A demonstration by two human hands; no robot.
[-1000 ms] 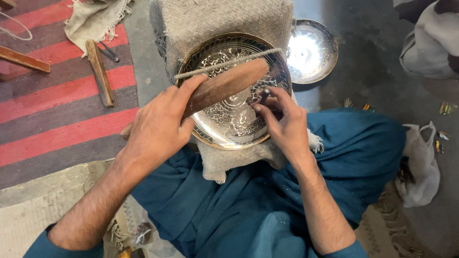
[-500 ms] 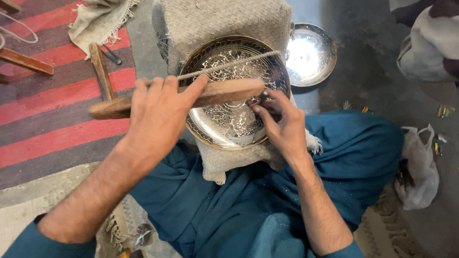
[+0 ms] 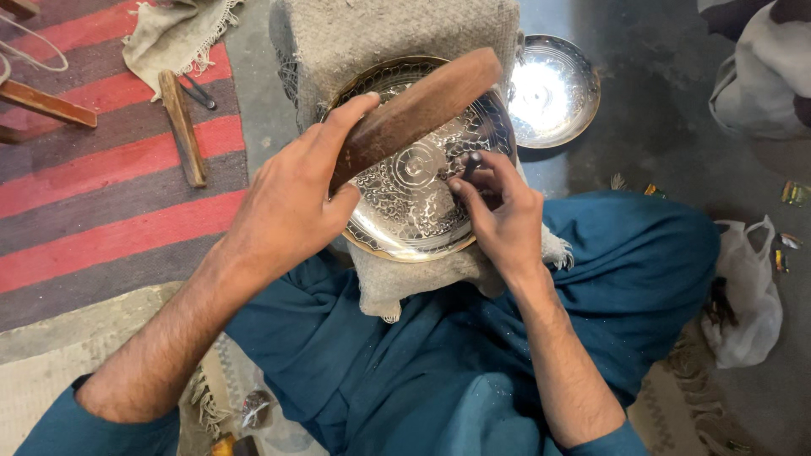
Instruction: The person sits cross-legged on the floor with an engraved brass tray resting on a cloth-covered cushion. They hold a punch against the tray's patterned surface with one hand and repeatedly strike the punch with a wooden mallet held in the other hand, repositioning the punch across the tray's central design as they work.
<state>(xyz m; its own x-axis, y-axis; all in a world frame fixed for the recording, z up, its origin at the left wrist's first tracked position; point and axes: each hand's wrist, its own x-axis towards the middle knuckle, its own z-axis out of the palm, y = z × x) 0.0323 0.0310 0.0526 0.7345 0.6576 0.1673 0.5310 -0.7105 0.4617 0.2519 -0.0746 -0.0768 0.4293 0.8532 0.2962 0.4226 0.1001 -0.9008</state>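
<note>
Resting on a burlap-wrapped block (image 3: 397, 34) between the knees: one engraved round metal tray (image 3: 405, 198), tilted toward the wearer. Held upright against its surface near centre by the right hand (image 3: 503, 215), fingers pinched closed around it: one thin dark chisel (image 3: 467, 169). Raised above the tray's upper half in the left hand (image 3: 291, 203), fist wrapped around the lower end: one flat wooden mallet (image 3: 414, 110), angled up to the right. Judged best practice for the striking step: chisel tip kept seated on the pattern line, blows light and square on the chisel head, tray kept steady on the padding, fingertips clear of the struck end. Lying beyond the block on the dark floor: one plain shiny dish (image 3: 549, 89). Lying to the left on a red-striped rug (image 3: 101, 186): one wooden stick (image 3: 182, 127), one frayed cloth (image 3: 169, 34), part of a second wooden piece (image 3: 42, 103). Lying at right: one white plastic bag (image 3: 748, 295).
</note>
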